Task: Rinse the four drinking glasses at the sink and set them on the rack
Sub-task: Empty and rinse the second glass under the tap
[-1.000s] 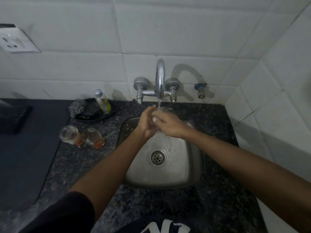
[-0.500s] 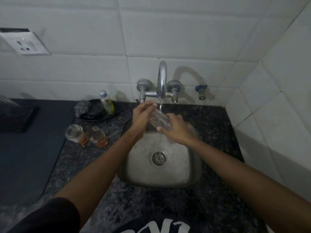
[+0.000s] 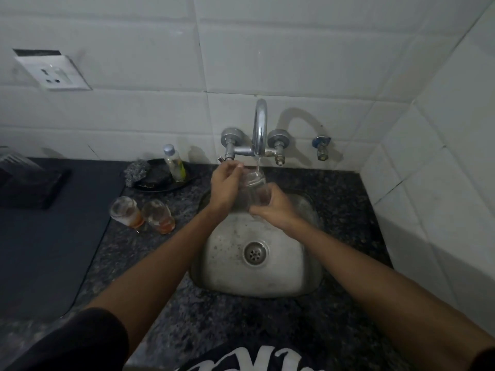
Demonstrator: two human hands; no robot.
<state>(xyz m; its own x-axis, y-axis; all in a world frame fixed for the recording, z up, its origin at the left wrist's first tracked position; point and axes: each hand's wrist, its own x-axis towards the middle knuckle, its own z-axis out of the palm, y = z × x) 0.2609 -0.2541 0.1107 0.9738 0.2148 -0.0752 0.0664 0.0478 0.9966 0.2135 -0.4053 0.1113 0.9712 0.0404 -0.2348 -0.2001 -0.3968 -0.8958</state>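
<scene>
- The clear drinking glass (image 3: 253, 190) sits above the back of the steel sink (image 3: 302, 269), its rim up under the thin stream from the chrome tap (image 3: 260, 127).
- The right hand (image 3: 276, 210) grips the lower part of the glass, fingers and thumb curled round it from the near side.
- The left hand (image 3: 223, 187) holds the glass's left side; its fingers curl toward the rim, though how far they wrap cannot be told.
- Both forearms reach in from the near edge and meet over the basin; the drain (image 3: 255, 253) lies uncovered below and nearer than the hands.
- Two used glasses (image 3: 142, 214) with orange dregs stand touching each other on the speckled granite counter (image 3: 187, 317), left of the sink and apart from its rim.
- Behind them a dark dish (image 3: 160, 183) carries a steel scrubber (image 3: 136, 171) and a small bottle (image 3: 175, 164), close to the left hand.
- A dark mat (image 3: 48, 250) covers the counter further left, with a black object (image 3: 26, 183) at its back edge, too dim to name.
- White tiled walls close the back and right side; the right wall stands near the basin's right rim.
- A socket plate (image 3: 52, 73) sits high on the back wall, and a small angle valve (image 3: 321, 148) right of the tap.
</scene>
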